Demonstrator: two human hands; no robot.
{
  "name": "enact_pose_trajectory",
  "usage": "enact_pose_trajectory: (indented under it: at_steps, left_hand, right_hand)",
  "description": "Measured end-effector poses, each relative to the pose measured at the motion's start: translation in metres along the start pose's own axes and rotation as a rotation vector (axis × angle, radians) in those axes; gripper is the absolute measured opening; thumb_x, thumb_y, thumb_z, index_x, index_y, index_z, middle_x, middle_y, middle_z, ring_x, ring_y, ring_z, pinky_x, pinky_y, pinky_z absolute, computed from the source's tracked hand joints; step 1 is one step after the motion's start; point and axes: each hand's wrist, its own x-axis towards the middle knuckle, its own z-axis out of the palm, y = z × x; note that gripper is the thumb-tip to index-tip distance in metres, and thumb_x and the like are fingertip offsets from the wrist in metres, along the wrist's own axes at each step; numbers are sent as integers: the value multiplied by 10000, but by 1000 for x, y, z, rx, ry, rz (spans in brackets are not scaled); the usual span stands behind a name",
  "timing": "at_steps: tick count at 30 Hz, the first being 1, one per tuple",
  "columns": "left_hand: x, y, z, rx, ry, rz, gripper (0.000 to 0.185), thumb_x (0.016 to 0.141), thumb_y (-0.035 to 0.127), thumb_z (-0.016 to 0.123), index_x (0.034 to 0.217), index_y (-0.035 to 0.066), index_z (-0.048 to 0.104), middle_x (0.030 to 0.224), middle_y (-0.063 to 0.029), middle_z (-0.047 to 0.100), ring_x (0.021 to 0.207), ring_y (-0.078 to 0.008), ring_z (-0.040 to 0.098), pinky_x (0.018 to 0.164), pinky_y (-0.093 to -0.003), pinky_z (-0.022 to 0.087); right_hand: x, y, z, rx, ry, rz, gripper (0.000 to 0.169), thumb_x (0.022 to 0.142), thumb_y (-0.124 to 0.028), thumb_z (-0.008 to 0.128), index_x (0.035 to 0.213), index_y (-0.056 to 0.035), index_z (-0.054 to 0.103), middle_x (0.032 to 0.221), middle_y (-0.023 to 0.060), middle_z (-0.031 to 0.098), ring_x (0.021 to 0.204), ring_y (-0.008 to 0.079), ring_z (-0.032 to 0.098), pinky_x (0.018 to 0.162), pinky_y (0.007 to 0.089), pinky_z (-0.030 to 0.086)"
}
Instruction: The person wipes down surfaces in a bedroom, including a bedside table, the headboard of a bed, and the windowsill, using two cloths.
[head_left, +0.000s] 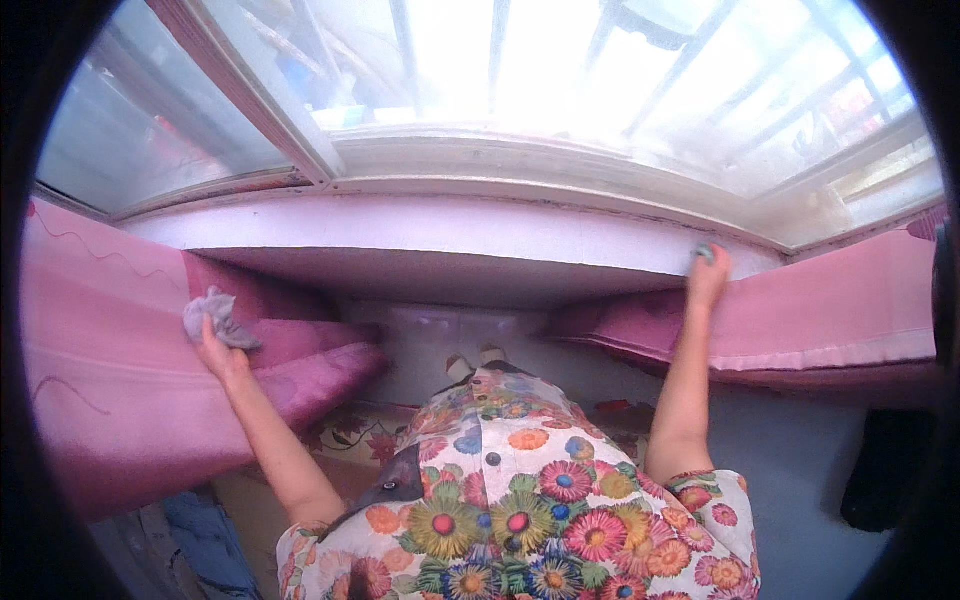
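At the left, my left hand (223, 360) grips a crumpled greyish-lilac cloth (217, 315) in front of the pink curtain (97, 315). My right hand (707, 281) is over the right end of the white windowsill (450, 225), close to the window frame. Its fingers are closed around a small greenish thing (703, 253), possibly a cloth or scrubbing pad; motion blur and the fingers hide most of it. Whether it touches the sill I cannot tell.
A sliding window with a pale frame (525, 169) and outside bars rises behind the sill. Another pink curtain (825, 307) hangs at the right, near a dark object (889, 472). Blue fabric (202, 540) lies at the lower left. My shoes (459, 367) stand on the grey floor (420, 330).
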Motion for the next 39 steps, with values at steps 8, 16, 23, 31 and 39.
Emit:
enact_pose_trajectory:
  at_steps: [8,16,23,31,39]
  left_hand:
    - [-13,-15,58,16,-12,-28,288,791,76,526,1076,55,492,981,-82,560,846,-205,558,679,-354,471]
    - [19,12,1,55,-2,70,288,796,50,518,1081,29,477,980,-90,558,832,-206,562,693,-328,476]
    - [46,4,30,-17,20,-63,291,790,27,520,1080,30,505,984,-71,570,844,-187,569,707,-314,477]
    - [161,50,-30,160,-278,-10,405,799,52,521,1193,41,427,1066,-77,534,932,-180,541,767,-308,464]
    - [263,91,-131,-59,462,245,253,758,44,523,1007,6,526,888,-111,589,718,-224,595,596,-330,504]
  right_hand:
    - [-109,-197,35,737,-612,-604,274,609,48,526,863,-44,569,941,113,572,945,273,520,844,350,402]
    - [-30,-65,23,141,-84,-155,258,656,10,495,906,4,561,899,150,556,850,294,537,779,361,415]
    - [-182,-306,79,632,-603,-725,230,622,9,556,842,-58,562,926,107,551,887,292,515,788,360,418]
    - [-143,-244,78,581,-158,-59,243,705,-9,504,933,-19,586,928,93,588,883,206,550,813,306,410]
    - [-217,-349,119,389,-180,-261,215,679,-4,521,887,-23,572,889,142,550,897,282,520,800,351,398]
